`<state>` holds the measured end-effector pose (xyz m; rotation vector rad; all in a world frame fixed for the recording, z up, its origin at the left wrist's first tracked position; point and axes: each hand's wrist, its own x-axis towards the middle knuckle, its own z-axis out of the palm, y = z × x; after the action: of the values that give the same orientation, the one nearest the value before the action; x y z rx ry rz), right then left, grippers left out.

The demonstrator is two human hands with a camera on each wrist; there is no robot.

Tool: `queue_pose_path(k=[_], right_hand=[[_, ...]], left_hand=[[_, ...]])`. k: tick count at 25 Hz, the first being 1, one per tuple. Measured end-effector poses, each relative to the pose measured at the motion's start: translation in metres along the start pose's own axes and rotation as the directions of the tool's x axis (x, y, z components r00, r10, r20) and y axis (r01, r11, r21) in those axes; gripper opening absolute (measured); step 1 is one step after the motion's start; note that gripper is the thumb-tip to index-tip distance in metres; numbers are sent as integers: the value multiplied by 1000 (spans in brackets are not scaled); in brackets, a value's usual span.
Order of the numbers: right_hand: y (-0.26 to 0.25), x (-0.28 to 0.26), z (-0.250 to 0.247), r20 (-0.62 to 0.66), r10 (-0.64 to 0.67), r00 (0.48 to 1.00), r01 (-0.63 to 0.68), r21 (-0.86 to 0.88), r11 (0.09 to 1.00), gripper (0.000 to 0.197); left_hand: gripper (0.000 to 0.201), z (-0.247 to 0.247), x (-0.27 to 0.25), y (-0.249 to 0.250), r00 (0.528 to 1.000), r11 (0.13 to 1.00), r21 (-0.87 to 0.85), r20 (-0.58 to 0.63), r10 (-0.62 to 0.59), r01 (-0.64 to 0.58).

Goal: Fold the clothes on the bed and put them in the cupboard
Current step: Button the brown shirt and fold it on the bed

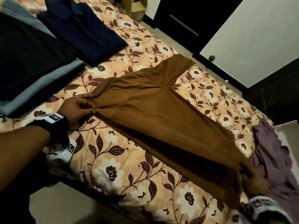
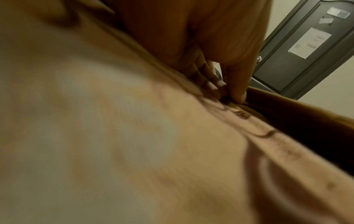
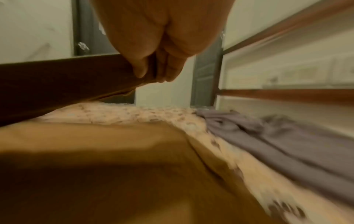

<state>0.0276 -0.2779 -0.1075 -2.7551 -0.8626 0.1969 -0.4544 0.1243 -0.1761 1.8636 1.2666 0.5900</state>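
At the far left of the bed with its floral peach cover [image 1: 113, 159] lies a stack of black and grey folded cloth [image 1: 29, 62], and just beside it a dark navy buttoned shirt [image 1: 80, 31], folded flat. These look finished as far as folding goes, though neither has reached the cupboard.

Next comes the left hand [image 1: 77, 107], its fingers and thumb pinching one end of the mustard-brown trousers [image 1: 153, 113]. The trousers stretch across the middle of the bed, part lying flat and one layer lifted taut between the hands. At the other end the right hand [image 1: 254, 180] grips the trouser hem between thumb and curled fingers [image 3: 168, 71]. This garment seems to be in its first lengthwise fold, with further folds to come.

At the far right a crumpled mauve-grey garment [image 1: 271, 152] lies unfolded at the bed's edge. A white cupboard door with a dark knob [image 1: 252, 38] stands beyond the bed; nothing has been stowed yet, judging from what shows.
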Motion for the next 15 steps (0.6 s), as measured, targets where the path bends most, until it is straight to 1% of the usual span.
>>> queue_pose_path(k=[1, 2, 3, 4, 5, 7, 9, 10, 11, 13, 15], right_hand=[[1, -14, 17, 115, 23, 993, -13, -86, 996, 44], [3, -34, 25, 117, 149, 982, -126, -184, 975, 46], [1, -51, 39, 218, 238, 946, -183, -244, 952, 48], [9, -64, 52, 229, 275, 934, -211, -267, 940, 50], [11, -59, 50, 206, 255, 945, -186, -302, 935, 51], [8, -52, 43, 169, 264, 950, -201, -319, 926, 51], [5, -59, 39, 171, 285, 943, -213, -347, 913, 52], [4, -58, 37, 175, 303, 937, -233, -334, 914, 51], [0, -59, 36, 162, 302, 939, -242, -310, 919, 48], [-6, -60, 36, 149, 325, 934, -268, -309, 913, 37], [-4, -60, 39, 163, 339, 927, -273, -329, 904, 27]], left_hand=[[18, -3, -1, 0, 1000, 999, 30, 14, -14, 14], [17, -6, -2, -1, 999, 998, 49, 20, -32, 31], [16, -6, -2, -2, 998, 997, 57, 21, -53, 52], [16, -5, -3, -3, 997, 996, 64, 18, -70, 69], [16, -3, -3, -3, 996, 994, 76, 14, -83, 82], [17, 1, -2, 0, 994, 992, 69, 0, -108, 108], [14, 3, -1, 8, 985, 986, -21, -43, -166, 165], [13, 3, -2, 12, 977, 977, -75, -58, -204, 200], [13, 4, -2, 14, 967, 965, -121, -74, -245, 235], [12, 8, -4, 15, 948, 938, -203, -92, -304, 281], [12, 10, -2, 16, 943, 923, -251, -89, -321, 291]])
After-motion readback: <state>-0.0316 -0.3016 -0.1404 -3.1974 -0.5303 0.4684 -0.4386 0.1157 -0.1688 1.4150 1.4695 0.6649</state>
